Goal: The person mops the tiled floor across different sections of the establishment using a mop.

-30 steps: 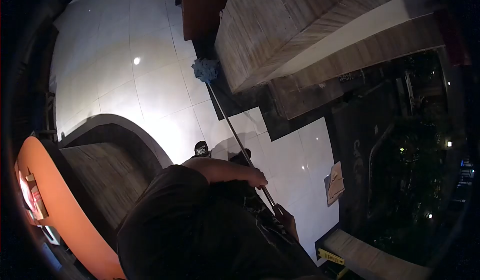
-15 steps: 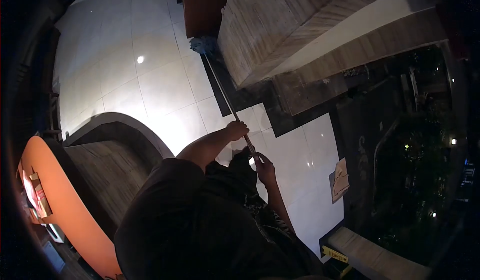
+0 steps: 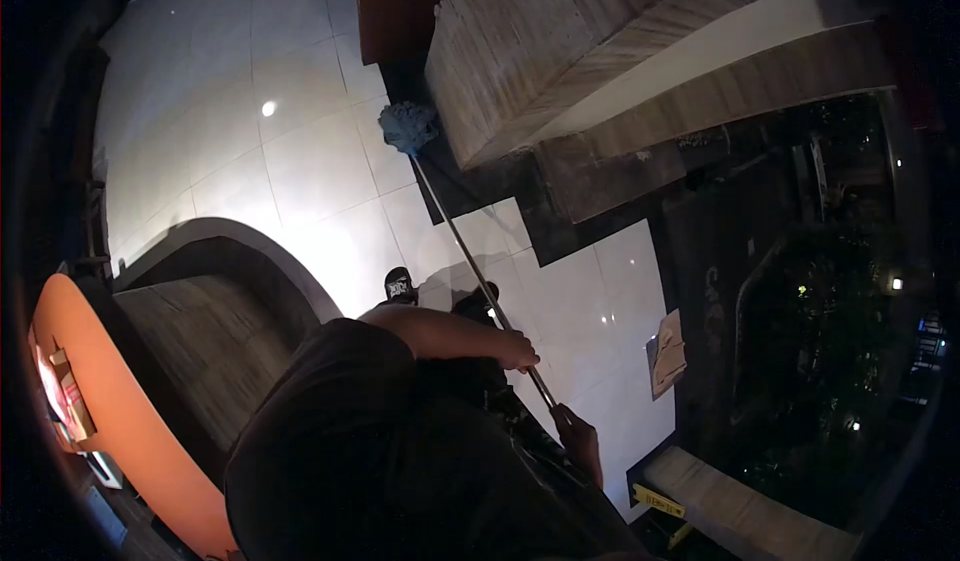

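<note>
A mop with a blue-grey head (image 3: 409, 128) and a long thin handle (image 3: 450, 223) slants across the tiled floor. Its head rests beside the dark floor border, close to the wood-patterned pillar base. My left hand (image 3: 517, 351) is wrapped round the lower-middle part of the handle. Further back, near its rear end, my right hand (image 3: 578, 437) is closed round the same handle. One dark shoe (image 3: 399, 285) shows on the tiles, and the other is partly behind the handle.
The wood-patterned block (image 3: 520, 56) rises at the upper right. An orange-topped curved counter (image 3: 120, 421) stands at the left, with items on it. On the right are a flat brown piece resembling cardboard (image 3: 668, 356) and a yellow sign (image 3: 660, 502). Plants lie beyond in darkness.
Both hands have drawn back toward my body and to the right, pulling the mop with them. The mop head has come away from the orange-brown panel, and a shoe has come into sight.
</note>
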{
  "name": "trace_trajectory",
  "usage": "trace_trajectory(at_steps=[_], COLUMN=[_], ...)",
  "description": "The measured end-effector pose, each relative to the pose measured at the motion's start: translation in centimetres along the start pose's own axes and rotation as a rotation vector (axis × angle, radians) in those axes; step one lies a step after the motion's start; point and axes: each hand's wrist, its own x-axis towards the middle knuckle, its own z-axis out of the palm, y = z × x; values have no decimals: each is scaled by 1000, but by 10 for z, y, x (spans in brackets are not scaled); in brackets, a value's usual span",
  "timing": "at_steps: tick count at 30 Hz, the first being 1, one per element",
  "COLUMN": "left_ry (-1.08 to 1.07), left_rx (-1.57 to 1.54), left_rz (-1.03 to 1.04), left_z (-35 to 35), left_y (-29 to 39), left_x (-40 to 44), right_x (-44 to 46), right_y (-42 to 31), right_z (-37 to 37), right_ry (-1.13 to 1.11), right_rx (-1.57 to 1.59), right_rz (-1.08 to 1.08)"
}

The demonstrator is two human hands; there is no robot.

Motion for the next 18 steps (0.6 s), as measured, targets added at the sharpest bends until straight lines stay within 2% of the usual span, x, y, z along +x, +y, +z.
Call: trace_trajectory(at_steps=[2, 4, 8, 10, 12, 14, 15, 17, 18], left_ry=[-50, -3, 143, 149, 369, 395, 376, 423, 370], left_rx=[45, 26, 53, 97, 168, 224, 135, 228, 240], left_rz=[-31, -77, -183, -246, -359, -318, -496, -480, -509], left_z=[5, 24, 30, -1, 14, -7, -27, -27, -30], left_y=[-10, -37, -81, -88, -126, -153, -145, -168, -170], left_x=[-4, -8, -38, -66, -75, -100, -114, -124, -124], right_x=[24, 39, 64, 89, 101, 140, 152, 174, 173], right_y=[40, 40, -14, -34, -80, -91, -104, -119, -120], right_z=[31, 55, 69, 74, 73, 91, 95, 100, 100], right_ry=[76, 80, 34, 14, 25, 95, 52, -23, -54], right_rx=[31, 181, 231, 236, 204, 139, 116, 80, 73], right_rz=[-227, -268, -222, -262, -186, -382, -388, -402, -416])
